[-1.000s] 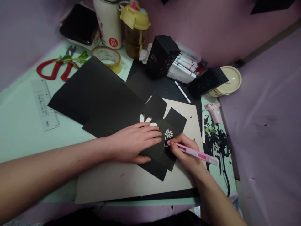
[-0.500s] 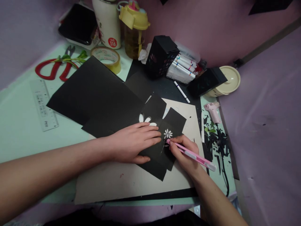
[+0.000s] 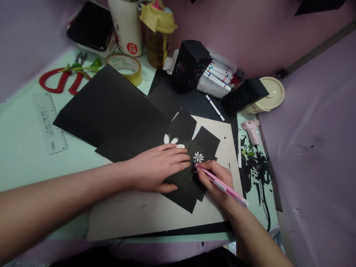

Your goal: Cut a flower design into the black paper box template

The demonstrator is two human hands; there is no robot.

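Black card [image 3: 116, 107] with folded flaps lies over a pale board [image 3: 125, 215]. Flower-shaped openings show light through it: a small whole flower [image 3: 198, 157] and larger petals [image 3: 174, 141] partly covered by my fingers. My left hand [image 3: 164, 167] rests flat on the card, fingers stretched out, thumb apart. In my right hand [image 3: 215, 178] is a pink craft knife [image 3: 222, 184], gripped like a pen. Its tip meets the card just below the small flower, beside a thin cut line; the blade itself is hidden.
Red-handled scissors [image 3: 57, 83], a clear ruler [image 3: 49, 124] and a tape roll [image 3: 126, 68] lie on the left. Behind stand a yellow-lidded bottle [image 3: 158, 35] and a black paper box [image 3: 190, 65]. On the right are a pink glue gun [image 3: 251, 130] and black scraps [image 3: 257, 167].
My right hand and the craft knife have shifted slightly left, and the knife's rear end has swung down and left. My left hand stays flat on the card.
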